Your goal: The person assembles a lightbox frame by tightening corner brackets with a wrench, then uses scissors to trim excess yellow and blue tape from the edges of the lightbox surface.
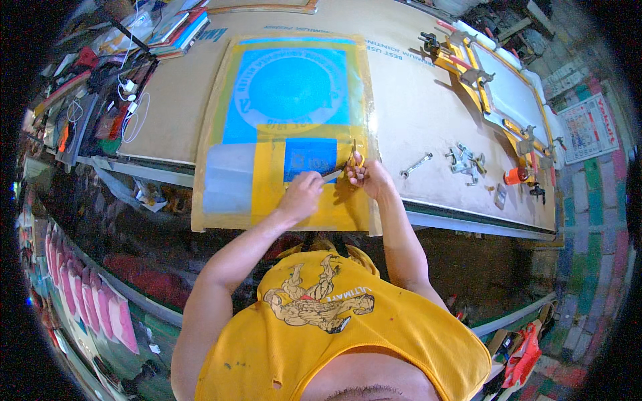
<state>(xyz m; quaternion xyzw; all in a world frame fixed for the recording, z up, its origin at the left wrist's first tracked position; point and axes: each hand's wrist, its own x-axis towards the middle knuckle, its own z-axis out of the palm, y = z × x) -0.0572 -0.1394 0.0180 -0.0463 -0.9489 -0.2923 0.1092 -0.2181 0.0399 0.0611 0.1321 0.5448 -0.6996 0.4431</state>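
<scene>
A screen-printing frame [231, 87] with a blue stencil mesh and yellow-brown taped borders lies on the table in front of me. Over its lower half, my left hand [301, 198] is closed on a short greyish strip [332, 175], perhaps tape, which reaches toward the other hand. My right hand [369, 176] has its fingers curled round a pair of scissors [359, 159] with yellow handles, its narrow blades pointing away from me. Both hands are close together beside the small dark blue stencil window [309, 159]. Whether the strip touches the scissors I cannot tell.
On the right of the table [414, 100] lie a wrench [416, 165], a heap of metal clamps [466, 164] and an orange-red container [515, 176]. Farther right stands a yellow clamp-fitted frame [498, 93]. Books [180, 33], tools and white cables [130, 100] crowd the left side.
</scene>
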